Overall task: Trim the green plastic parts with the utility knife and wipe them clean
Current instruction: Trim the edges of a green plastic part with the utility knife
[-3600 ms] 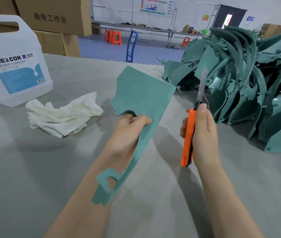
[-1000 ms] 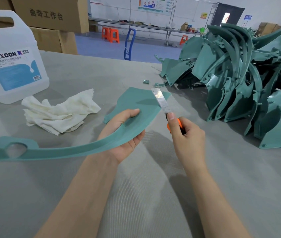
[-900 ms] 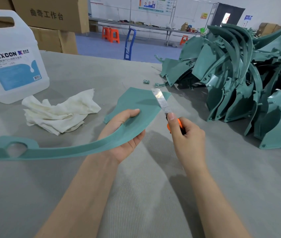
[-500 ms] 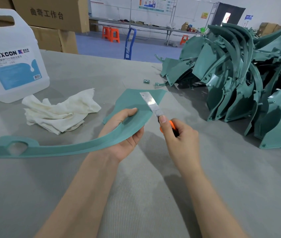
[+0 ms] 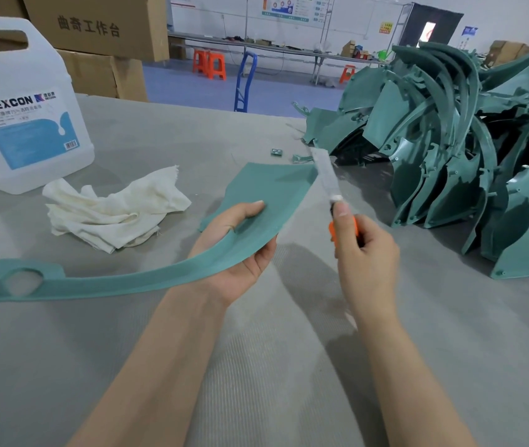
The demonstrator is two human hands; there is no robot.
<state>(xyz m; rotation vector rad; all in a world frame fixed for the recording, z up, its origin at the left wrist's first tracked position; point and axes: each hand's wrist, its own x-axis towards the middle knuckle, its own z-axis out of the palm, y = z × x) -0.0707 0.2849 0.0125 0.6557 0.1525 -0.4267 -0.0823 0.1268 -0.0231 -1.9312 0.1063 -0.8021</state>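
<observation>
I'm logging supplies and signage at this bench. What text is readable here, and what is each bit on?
"DEXCON": label of the white plastic jug.
"曲奇工作台": side of the cardboard box behind the jug.
Smaller print and barcode on the jug's label: too small to read.
Wall posters and the yellow sign at the back: too blurred to read.

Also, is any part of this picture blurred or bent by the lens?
Head view: the utility knife blade is smeared by motion blur, while the green plastic part in the left hand stays sharp; the wide-angle lens bows the edges; soft shadows lie under both arms.
</observation>
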